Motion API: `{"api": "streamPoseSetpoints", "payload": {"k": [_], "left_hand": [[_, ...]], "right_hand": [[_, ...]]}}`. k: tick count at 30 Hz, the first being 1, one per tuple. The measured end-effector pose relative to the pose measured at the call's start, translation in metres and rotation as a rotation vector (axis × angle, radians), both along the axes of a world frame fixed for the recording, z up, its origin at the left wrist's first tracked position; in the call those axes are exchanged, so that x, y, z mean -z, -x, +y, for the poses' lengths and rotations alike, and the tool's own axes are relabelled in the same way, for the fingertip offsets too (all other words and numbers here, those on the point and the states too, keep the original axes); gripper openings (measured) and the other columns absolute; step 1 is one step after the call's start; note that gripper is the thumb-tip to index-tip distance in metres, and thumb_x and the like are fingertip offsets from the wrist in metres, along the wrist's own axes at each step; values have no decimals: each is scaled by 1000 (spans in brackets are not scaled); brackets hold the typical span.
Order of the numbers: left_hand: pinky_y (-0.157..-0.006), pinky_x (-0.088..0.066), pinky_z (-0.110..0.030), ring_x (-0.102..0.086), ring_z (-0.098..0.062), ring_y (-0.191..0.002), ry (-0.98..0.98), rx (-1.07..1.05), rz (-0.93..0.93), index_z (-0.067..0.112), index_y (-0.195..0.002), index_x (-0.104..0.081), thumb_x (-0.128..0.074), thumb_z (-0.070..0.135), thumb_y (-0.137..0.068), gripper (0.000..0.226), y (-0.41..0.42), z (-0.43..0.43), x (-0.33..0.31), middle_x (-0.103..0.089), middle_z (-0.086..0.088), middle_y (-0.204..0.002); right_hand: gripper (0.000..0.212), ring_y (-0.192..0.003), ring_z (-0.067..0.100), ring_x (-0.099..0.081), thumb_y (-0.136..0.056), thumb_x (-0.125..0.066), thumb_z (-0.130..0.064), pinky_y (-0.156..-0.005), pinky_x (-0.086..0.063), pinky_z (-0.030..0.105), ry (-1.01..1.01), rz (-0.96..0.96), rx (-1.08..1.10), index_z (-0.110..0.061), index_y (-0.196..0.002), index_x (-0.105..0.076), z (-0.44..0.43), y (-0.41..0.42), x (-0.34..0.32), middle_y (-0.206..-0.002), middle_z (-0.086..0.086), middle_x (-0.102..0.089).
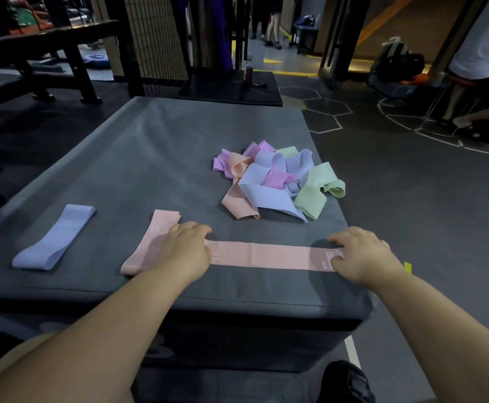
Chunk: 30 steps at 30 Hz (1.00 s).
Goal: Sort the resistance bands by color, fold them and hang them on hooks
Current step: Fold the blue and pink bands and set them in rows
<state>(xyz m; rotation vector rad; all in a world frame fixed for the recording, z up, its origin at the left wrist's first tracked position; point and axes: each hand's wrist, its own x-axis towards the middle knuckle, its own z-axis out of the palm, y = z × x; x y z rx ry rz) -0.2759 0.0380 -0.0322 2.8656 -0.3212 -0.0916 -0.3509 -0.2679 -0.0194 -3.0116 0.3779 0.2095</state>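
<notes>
Near the front-left corner of the padded grey box [150,155] a folded lavender band [54,239] lies flat, angled toward the far right. Just to its right, apart from it, lies a folded peach band [153,237] at much the same angle, its printed "15" facing up. The left hand [183,251] rests palm down across this band's right side, with its bent fingertips reaching the left end of a second, stretched peach band [266,255]. That band lies flat along the front edge, running straight between the two hands. The right hand [362,254] covers its right end by the front-right corner, the thumb lying on the fabric beside a white label and the fingers bent over the far edge. For both hands I cannot tell whether they pinch the fabric or only press it down.

Beyond the right hand, toward the box's right edge, sits a loose pile of bands [278,184] in pink, peach, lavender and pale green, tangled over one another. A small yellow tag [408,267] shows at the box's right edge, behind the right wrist.
</notes>
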Motion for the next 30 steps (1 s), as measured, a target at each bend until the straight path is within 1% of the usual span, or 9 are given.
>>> {"api": "streamPoseSetpoints", "payload": {"k": [4, 6, 12, 17, 20, 22, 25, 27, 30], "left_hand": [[-93, -43, -35, -49, -25, -119, 80, -123, 95, 21, -139, -46, -52, 23, -93, 47, -5, 1, -2, -50, -3, -133], [-91, -47, -36, -55, -26, -111, 104, -171, 138, 19, -135, -49, -55, 25, -91, 45, -9, 3, 0, -56, -3, -126], [-79, -51, -31, -61, -23, -90, 149, -216, 177, 22, -101, -62, -60, 23, -87, 14, -9, 3, -6, -64, 1, -92], [-68, -46, -28, -60, -19, -73, 525, -256, 203, 22, -81, -65, -67, 16, -82, 6, -9, 10, -6, -66, 3, -78], [-54, -46, -21, -55, -13, -55, 830, -301, 254, 14, -84, -65, -61, 6, -86, 9, -7, 9, -10, -64, -3, -68], [-62, -51, -21, -60, -12, -63, 957, -307, 288, 10, -88, -65, -60, 7, -90, 6, -6, 7, -12, -67, -5, -72], [-84, -52, -30, -63, -16, -81, 1064, -288, 307, 9, -91, -64, -62, 12, -92, 4, -7, 7, -14, -66, -4, -80], [-90, -52, -33, -63, -18, -86, 1136, -281, 309, 9, -90, -63, -61, 21, -94, 13, -9, 8, -13, -65, -4, -86], [-89, -52, -33, -65, -20, -88, 968, -243, 207, 16, -90, -65, -63, 25, -92, 10, -10, 12, -6, -67, -2, -89]], "right_hand": [[46, -117, 25, -49, -78, -62, -33, -100, -43, 37, -75, 0, 28, -29, -124, -62, -1, -3, -4, -116, 0, -56], [37, -111, 26, -51, -76, -64, -32, -95, -45, 34, -95, -16, 45, -28, -113, -67, -1, -3, -4, -104, -1, -50], [4, -92, 23, -57, -77, -64, -27, -84, -50, 34, -200, -54, 131, -24, -79, -64, -6, -1, -6, -101, -2, -47], [7, -78, 19, -56, -77, -60, -21, -69, -50, 33, -225, -89, 128, -23, -75, -54, -9, -1, -7, -80, -6, -59], [19, -86, 18, -57, -79, -61, -19, -73, -45, 29, -300, -147, 132, -32, -91, -54, -12, -1, -10, -90, -10, -59], [22, -89, 17, -59, -82, -59, -18, -75, -46, 28, -335, -231, 129, -36, -94, -60, -12, 0, -12, -94, -10, -62], [21, -82, 15, -60, -87, -58, -19, -70, -48, 29, -320, -377, 77, -35, -82, -70, -12, 1, -12, -92, -8, -65], [17, -83, 11, -60, -89, -64, -20, -76, -46, 27, -338, -418, 53, -34, -87, -73, -12, 2, -10, -95, -11, -61], [17, -89, 7, -59, -84, -69, -18, -85, -47, 27, -332, -376, -19, -33, -88, -77, -14, 4, -3, -98, -14, -60]]}}
